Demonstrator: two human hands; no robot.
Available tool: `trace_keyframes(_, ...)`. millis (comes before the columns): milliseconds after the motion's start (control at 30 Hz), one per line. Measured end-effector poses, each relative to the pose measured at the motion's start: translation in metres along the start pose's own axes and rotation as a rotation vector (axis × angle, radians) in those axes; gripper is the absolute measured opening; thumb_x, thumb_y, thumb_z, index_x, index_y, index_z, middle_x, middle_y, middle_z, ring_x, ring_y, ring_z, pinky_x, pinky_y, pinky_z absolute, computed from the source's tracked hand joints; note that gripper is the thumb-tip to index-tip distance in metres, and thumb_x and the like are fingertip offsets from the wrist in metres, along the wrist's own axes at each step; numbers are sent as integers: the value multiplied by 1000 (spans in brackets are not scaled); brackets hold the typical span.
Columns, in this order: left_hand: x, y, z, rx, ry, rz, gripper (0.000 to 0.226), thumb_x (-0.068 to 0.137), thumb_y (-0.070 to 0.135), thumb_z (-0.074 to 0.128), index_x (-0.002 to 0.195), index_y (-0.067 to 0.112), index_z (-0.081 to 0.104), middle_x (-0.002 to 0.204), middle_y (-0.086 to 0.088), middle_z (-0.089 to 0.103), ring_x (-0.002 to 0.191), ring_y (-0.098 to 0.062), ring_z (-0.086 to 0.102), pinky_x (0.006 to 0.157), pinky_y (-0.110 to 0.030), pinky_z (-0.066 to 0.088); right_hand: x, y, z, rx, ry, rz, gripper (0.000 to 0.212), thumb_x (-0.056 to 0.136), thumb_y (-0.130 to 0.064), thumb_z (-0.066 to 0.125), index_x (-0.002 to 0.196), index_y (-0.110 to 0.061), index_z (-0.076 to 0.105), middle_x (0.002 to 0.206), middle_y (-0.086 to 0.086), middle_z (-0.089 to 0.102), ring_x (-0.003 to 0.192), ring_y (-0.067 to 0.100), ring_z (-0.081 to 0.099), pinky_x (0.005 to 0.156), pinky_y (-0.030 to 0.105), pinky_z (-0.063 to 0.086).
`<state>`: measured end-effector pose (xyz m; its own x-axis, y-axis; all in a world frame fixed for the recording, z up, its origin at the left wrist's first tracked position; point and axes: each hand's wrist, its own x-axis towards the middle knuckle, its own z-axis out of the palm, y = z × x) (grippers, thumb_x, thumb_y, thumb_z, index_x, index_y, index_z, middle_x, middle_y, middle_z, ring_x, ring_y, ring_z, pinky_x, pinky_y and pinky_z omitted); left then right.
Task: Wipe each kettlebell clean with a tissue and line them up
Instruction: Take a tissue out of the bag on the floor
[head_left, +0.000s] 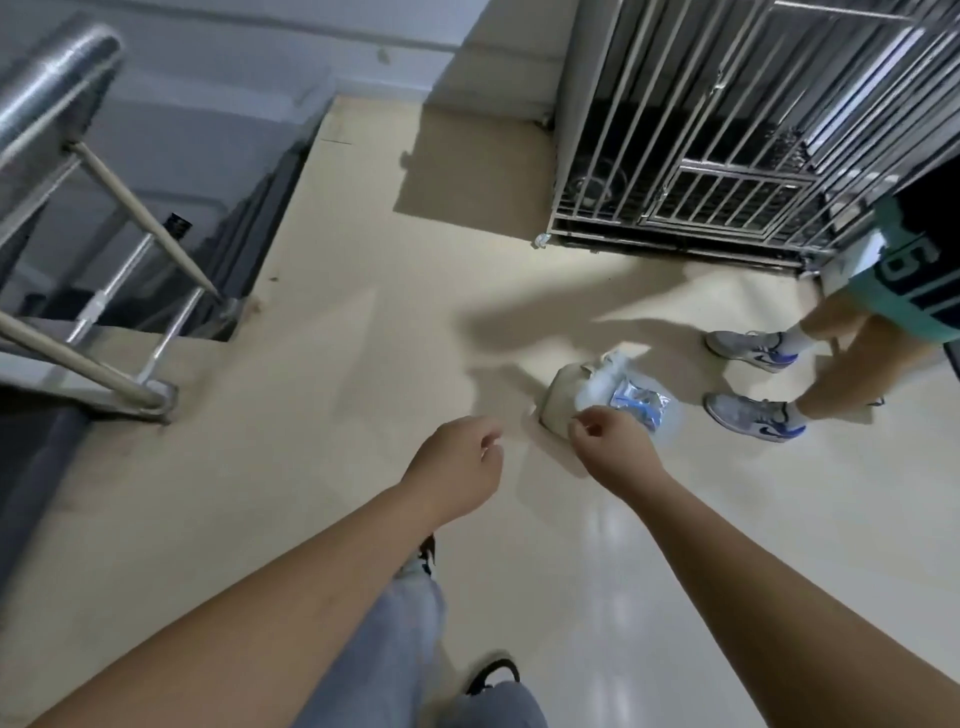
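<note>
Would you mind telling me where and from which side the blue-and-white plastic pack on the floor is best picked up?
Probably from above at its near edge, where the right hand hovers. The plastic pack lies flat, so pinch its loose film. A beige bag lies beside it on the left, and another person's shoes stand to its right.

Bright, even indoor light from overhead leaves a white glare streak on the glossy floor (613, 530). Soft, broad shadows spread across the floor left of the standing person's legs (826, 319). The railing (57, 67) and tissue pack (631, 400) are motion-blurred; wide-angle distortion bows the cage bars (727, 130) at the edges
</note>
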<state>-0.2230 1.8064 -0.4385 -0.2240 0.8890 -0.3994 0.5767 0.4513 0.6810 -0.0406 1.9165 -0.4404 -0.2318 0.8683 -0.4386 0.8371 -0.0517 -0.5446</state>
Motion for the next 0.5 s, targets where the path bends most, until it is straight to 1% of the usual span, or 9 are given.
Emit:
trace_keyframes(67,59,1,17,13,-26,-9,20,90,29,47,94,13,58,95,-5,65,92,-28,62,80,-45,55,58,20,3,24,-12,62,23,93,-27,52,93,-14,71,77,5,70,77,28,66,70,37,55)
trace_keyframes(133,117,0,41,34,-64,4,16,90,29,44,85,17,52,86,-2,62,85,-29,60,71,-41,53,110,44,9,65,-7,132,23,94,-27,53,107,-22,72,84,-3,71,78,22,65,67,31,51)
trace_keyframes(200,176,-4,70,47,-105,24,14,92,26,44,81,17,44,82,-1,58,78,-26,55,63,-36,46,164,76,19,89,26,199,33,95,-26,56,126,-21,68,99,-3,72,86,18,65,75,29,50)
trace_keyframes(233,203,-5,87,50,-118,46,14,93,24,44,79,20,40,82,-2,55,75,-23,50,61,-33,41,191,95,24,92,43,230,37,96,-25,56,131,-20,66,106,-2,72,91,18,64,79,29,48)
trace_keyframes(300,254,-8,123,60,-145,116,14,94,23,44,80,25,45,85,-2,54,78,-21,49,63,-29,37,240,138,38,118,95,298,42,96,-21,55,138,-17,62,124,-1,69,108,21,62,84,28,41)
trace_keyframes(367,305,-15,168,74,-163,157,17,94,23,45,78,24,49,88,-1,55,85,-26,55,66,-31,41,284,188,56,178,151,382,41,94,-16,54,134,-13,64,130,3,66,117,27,61,85,28,39)
trace_keyframes(433,357,-27,220,105,-180,184,21,91,26,46,71,26,41,86,1,52,85,-27,52,68,-31,40,327,242,75,234,256,468,36,90,-14,54,123,-8,66,124,15,65,111,36,61,90,36,48)
trace_keyframes(467,381,-33,245,124,-187,200,17,90,29,46,74,28,42,91,0,56,85,-26,51,70,-31,40,350,270,84,246,315,483,34,87,-15,55,119,-8,65,122,18,63,108,39,60,94,42,51)
trace_keyframes(500,403,-39,270,154,-199,236,10,91,30,46,82,27,50,101,-2,60,89,-26,54,74,-31,43,372,299,94,251,367,482,36,84,-19,57,118,-9,64,119,18,61,106,40,60,95,46,52)
